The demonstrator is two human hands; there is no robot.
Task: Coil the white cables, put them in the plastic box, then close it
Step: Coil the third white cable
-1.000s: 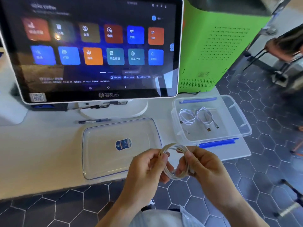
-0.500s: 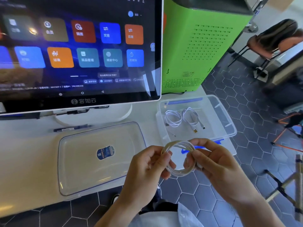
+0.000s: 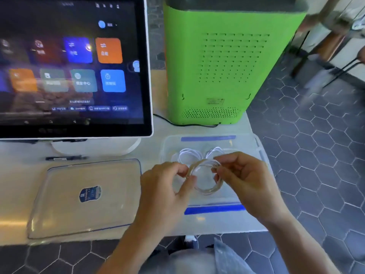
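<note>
A coiled white cable hangs between both hands, just above the clear plastic box. My left hand pinches the coil's left side. My right hand pinches its right side with curled fingers. Two more coiled white cables lie at the back of the box, partly hidden by my hands. The box has blue latches at its far and near edges. Its clear lid, with a blue sticker in the middle, lies flat on the white table to the left of the box.
A large touchscreen terminal stands on a white base at the back left, with a dark pen in front of it. A green machine stands behind the box, a black cord at its foot. The table's right edge drops to a hexagon-tiled floor.
Both hands have carried the coiled cable forward and to the right, from in front of the table edge to above the box. The camera view has shifted right.
</note>
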